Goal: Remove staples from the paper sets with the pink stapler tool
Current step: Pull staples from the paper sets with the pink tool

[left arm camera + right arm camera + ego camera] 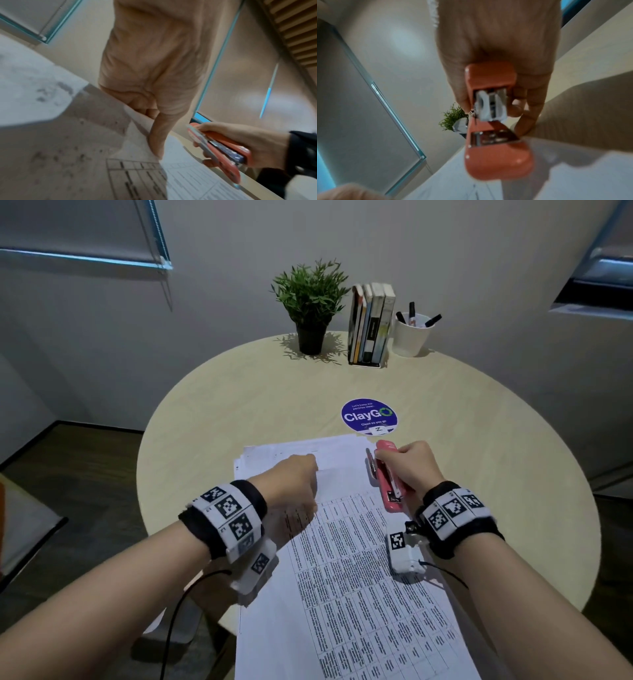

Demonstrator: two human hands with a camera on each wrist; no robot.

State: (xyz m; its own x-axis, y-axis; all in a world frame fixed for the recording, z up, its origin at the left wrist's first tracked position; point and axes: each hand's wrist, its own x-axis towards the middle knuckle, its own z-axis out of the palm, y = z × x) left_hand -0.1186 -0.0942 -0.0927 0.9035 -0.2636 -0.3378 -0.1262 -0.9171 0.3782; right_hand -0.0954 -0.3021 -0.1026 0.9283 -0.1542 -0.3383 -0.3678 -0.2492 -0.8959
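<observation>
Paper sets lie stacked on the round table; the top paper set (359,559) carries a printed table, and more sheets (329,453) spread out beyond it. My left hand (294,481) rests on the top set's far left part, its thumb (157,140) on top of a sheet (188,174) and the fingers curled behind a raised page (51,135). At the set's far right corner my right hand (407,470) grips the pink stapler tool (388,477), nose pointing away from me. Its mouth gapes slightly in the right wrist view, where the stapler (496,161) hovers over paper.
At the table's far edge stand a potted plant (310,302), a rack of books (371,323) and a white cup of markers (411,333). A blue round sticker (369,416) sits beyond the papers. The table rim (144,474) curves close on the left.
</observation>
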